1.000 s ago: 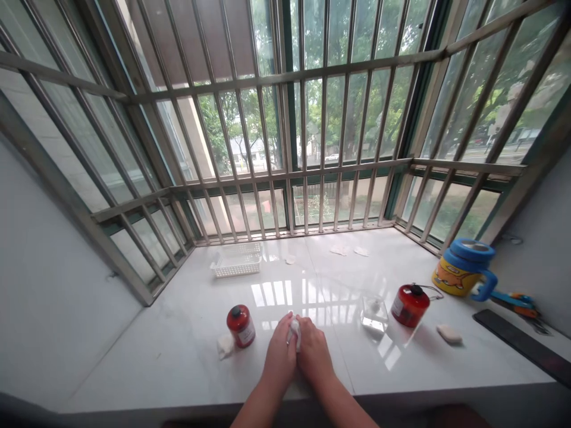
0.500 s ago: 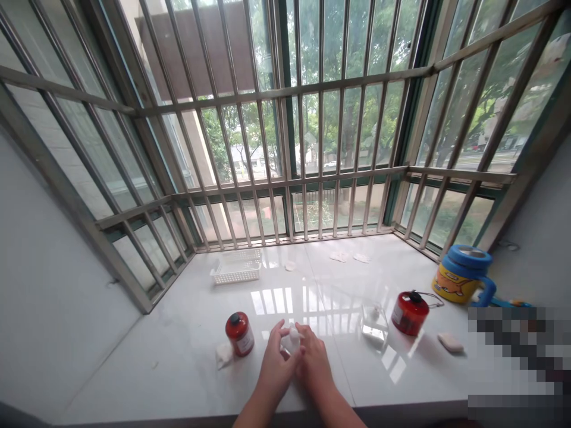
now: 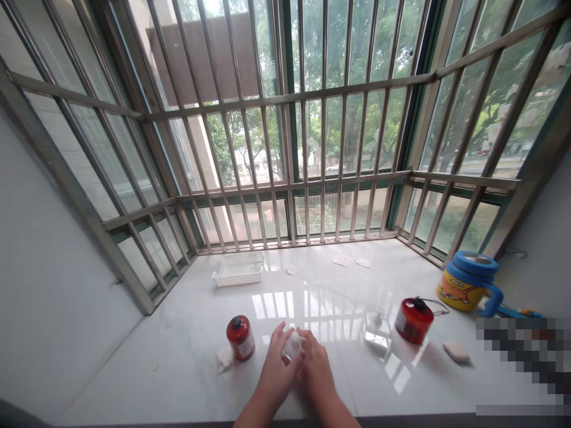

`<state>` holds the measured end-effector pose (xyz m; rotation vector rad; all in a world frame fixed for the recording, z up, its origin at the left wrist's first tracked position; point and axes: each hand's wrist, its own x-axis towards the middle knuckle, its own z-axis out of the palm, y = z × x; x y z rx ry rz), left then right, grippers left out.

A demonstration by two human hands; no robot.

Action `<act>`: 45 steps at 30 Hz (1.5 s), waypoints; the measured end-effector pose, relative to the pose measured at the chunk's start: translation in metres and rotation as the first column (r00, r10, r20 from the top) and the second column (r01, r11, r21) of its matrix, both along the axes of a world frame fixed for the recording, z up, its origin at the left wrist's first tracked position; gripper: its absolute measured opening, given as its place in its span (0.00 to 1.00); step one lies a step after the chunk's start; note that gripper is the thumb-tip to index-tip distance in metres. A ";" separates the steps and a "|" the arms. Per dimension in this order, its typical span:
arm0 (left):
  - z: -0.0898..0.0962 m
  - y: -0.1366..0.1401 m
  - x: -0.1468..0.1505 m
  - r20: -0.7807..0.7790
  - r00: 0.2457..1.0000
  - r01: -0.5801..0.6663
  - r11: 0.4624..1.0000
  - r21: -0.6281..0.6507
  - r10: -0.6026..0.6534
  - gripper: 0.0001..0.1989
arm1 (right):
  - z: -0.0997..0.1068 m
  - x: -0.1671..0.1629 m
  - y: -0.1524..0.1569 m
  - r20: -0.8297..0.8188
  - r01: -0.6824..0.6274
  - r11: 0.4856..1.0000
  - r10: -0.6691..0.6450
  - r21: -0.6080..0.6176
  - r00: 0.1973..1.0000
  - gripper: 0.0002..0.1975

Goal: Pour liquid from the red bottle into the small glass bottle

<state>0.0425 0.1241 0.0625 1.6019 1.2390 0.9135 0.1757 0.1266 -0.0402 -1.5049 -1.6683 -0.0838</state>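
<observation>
Hands work white cotton wad point(image 3: 293, 343) near front edge of sill point(image 3: 178, 356): left hand point(image 3: 276, 371) and right hand point(image 3: 314, 371) both pinching it, seemingly kneading. Red bottle point(image 3: 241, 337) just left. Next move likely needs gentle, even finger pressure.

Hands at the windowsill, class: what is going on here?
A person's left hand and right hand meet over a small white wad, pinching it between the fingers above the white sill. A red jar stands left of the hands. A clear glass and a second red jar stand to the right.
</observation>
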 end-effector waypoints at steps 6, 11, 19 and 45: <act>0.001 0.000 -0.001 -0.003 1.000 -0.029 0.999 -0.032 0.029 0.38 | 0.004 0.000 -0.001 0.005 0.010 1.000 -0.010 -0.007 1.000 0.30; -0.009 0.008 -0.003 -0.096 0.993 0.082 0.994 0.071 -0.075 0.27 | 0.007 0.000 -0.001 0.013 0.009 1.000 -0.009 -0.020 1.000 0.27; 0.001 0.009 0.000 -0.103 0.994 -0.012 0.979 0.204 0.034 0.07 | 0.020 0.005 -0.007 0.010 -0.022 0.997 0.023 -0.068 1.000 0.25; 0.012 0.020 -0.004 -0.121 0.992 0.068 0.965 0.255 -0.038 0.09 | 0.027 0.005 -0.009 0.007 -0.038 0.991 0.039 -0.129 0.999 0.25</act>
